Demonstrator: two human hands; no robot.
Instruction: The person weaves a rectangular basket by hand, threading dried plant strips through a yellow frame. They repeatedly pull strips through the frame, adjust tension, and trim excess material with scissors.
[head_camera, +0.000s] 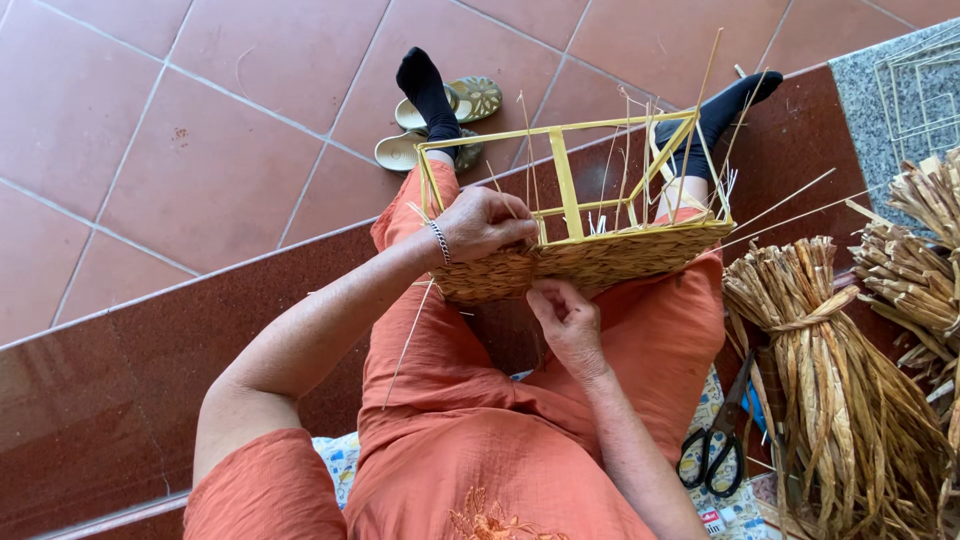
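Seated person weaving a basket, seen from above. The half-woven basket (590, 262) rests across the lap on orange trousers, its woven lower band of tan fibre complete along the near side and its yellow wire frame (563, 180) standing bare above, with loose thin stakes sticking up from the rim. The left hand (487, 224), a bracelet at its wrist, is curled over the top edge of the woven band near the left corner, fingers closed down on the weave and pressing into it. The right hand (564, 318) lies just below the band, against its near face, fingers bent and pinching at the fibre; exactly which strand it holds cannot be told. A bundle of dried straw (830, 380), tied at the neck, lies on the dark stone step at the person's right, with more bundles (920, 260) beyond it. Black-handled scissors (715, 445) lie on a patterned cloth between the right thigh and the bundle. A pair of sandals (445, 125) sits on the red tile floor beside the black-socked left foot.
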